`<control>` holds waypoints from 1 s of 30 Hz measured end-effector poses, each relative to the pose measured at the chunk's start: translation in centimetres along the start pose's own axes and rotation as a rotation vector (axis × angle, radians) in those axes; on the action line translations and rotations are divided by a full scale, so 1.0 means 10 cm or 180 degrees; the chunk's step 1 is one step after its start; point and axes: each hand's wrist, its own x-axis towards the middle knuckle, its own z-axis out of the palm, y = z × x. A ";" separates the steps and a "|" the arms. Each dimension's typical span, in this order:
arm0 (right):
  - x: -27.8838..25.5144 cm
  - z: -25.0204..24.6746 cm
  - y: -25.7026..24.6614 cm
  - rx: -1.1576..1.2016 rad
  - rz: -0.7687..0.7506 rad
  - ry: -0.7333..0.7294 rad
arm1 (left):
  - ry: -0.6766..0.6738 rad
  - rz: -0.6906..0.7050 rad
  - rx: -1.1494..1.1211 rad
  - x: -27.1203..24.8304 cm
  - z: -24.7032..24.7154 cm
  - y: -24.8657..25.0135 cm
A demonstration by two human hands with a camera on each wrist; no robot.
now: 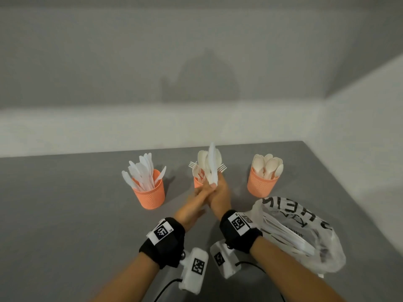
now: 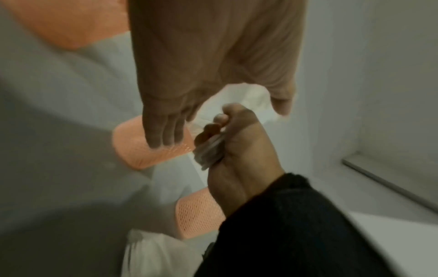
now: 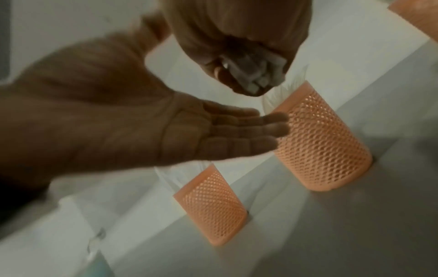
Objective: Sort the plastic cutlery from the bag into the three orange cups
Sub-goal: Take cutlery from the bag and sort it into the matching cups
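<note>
Three orange mesh cups stand in a row on the grey table. The left cup (image 1: 150,194) holds white knives, and the right cup (image 1: 261,185) holds cream spoons. The middle cup (image 1: 197,182) is mostly hidden behind my hands, with fork tines showing beside it. My right hand (image 1: 219,192) grips a bundle of white cutlery (image 1: 212,165) by the handles, upright above the middle cup (image 3: 324,140). My left hand (image 1: 198,196) lies just left of it, empty, with straight fingers (image 3: 249,131) near the cup's wall. The bundle's handle ends (image 2: 209,152) stick out of my right fist.
A clear plastic bag (image 1: 301,233) with black lettering lies at the right front and holds more white cutlery. A white wall runs behind the table and along its right edge. Bare grey tabletop (image 1: 65,214) lies to the left.
</note>
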 end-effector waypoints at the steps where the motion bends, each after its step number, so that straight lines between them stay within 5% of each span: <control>1: -0.03 0.02 0.00 -0.0218 0.0012 -0.0046 | 0.0194 0.0196 0.0009 0.02 0.02 0.04; 4: -0.17 0.05 -0.01 -0.0693 -0.0045 -0.0260 | 0.0885 0.0464 -0.0233 0.09 0.07 0.18; 8: -0.28 0.00 -0.19 -0.0334 -0.0088 -0.0763 | 0.1478 0.0495 -0.0616 0.19 0.01 0.26; 17: -0.19 -0.22 -0.35 0.0912 0.1138 -0.2161 | 0.0248 0.0625 0.0200 0.12 -0.07 0.39; 22: -0.19 -0.25 -0.32 0.1134 0.1126 -0.1844 | -0.0011 0.0430 0.0159 0.13 -0.13 0.40; 30: -0.18 -0.22 -0.27 0.1094 0.0889 -0.1113 | 0.1035 0.0682 0.0353 0.20 -0.15 0.34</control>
